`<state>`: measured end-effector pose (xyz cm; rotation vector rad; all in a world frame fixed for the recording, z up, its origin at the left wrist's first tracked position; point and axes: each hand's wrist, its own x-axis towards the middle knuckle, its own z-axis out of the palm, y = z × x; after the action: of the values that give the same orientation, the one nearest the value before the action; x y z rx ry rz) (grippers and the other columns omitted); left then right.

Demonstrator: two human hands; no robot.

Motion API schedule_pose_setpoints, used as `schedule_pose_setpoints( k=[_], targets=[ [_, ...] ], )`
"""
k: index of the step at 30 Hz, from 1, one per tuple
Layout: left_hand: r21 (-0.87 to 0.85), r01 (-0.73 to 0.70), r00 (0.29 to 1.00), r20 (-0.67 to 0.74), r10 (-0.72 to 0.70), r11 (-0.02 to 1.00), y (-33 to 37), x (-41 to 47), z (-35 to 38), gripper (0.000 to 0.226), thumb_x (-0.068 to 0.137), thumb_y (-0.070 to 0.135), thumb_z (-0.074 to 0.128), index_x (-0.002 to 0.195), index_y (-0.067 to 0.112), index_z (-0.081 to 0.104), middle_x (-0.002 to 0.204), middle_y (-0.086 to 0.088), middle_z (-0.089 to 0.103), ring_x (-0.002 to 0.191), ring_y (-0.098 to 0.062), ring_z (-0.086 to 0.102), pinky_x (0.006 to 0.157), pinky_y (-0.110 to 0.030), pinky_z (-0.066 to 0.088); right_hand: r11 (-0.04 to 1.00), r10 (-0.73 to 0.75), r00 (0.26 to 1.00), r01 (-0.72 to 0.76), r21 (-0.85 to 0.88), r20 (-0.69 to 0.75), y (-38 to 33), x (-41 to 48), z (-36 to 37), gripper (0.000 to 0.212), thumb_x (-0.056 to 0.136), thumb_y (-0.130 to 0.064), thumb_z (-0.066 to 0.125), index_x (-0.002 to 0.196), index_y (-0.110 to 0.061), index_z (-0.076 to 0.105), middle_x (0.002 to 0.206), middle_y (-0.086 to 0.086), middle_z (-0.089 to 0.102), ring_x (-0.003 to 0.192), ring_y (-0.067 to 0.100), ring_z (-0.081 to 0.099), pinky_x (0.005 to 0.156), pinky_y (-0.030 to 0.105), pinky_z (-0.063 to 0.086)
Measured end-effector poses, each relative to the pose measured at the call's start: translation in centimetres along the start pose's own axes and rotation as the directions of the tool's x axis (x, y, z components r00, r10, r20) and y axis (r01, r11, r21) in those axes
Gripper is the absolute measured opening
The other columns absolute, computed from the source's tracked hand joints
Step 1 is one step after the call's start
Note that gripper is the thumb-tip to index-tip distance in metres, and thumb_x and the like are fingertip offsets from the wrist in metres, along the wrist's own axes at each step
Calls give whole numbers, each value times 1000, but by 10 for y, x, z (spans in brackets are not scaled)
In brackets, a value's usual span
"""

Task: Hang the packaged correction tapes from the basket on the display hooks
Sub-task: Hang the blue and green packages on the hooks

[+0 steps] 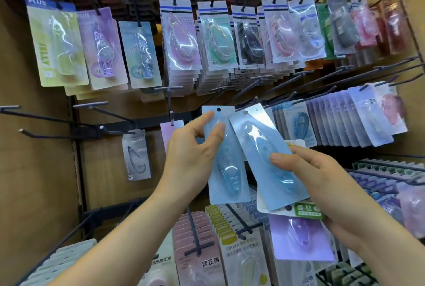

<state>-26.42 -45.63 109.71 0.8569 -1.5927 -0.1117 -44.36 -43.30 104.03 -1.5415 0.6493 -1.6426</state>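
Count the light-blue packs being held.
2. The left pack is pinched by the left hand; the right pack lies atop other packs in the right hand. More may be hidden underneath.

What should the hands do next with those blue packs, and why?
Probably lift the left blue pack, pinched by the left hand, and slip its punched hole onto a bare hook just above. That hole sits clear at the top, uncovered by fingers, while the right hand holds the other blue pack with more packs beneath, so hanging one at a time seems easiest.
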Motion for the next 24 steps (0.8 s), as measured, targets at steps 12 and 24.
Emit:
schedule_pose_setpoints(
  k=[12,24],
  targets=[
    [76,183,973,129,-192,980,-4,40,1,51,95,27,59,143,36,45,112,4,63,95,-14,61,92,-45,56,996,48,996,-53,65,70,1,-1,4,26,68,-40,67,84,-22,78,86,4,75,73,17,69,58,24,50],
    [288,164,978,77,-194,943,-59,44,1,58,85,25,75,121,43,33,106,3,59,85,-12,61,63,-31,56,998,62,998,-62,-5,1,4,16,5,20,88,-29,67,96,-14,77,84,3,74,68,17,68,50,24,50]
  ],
)
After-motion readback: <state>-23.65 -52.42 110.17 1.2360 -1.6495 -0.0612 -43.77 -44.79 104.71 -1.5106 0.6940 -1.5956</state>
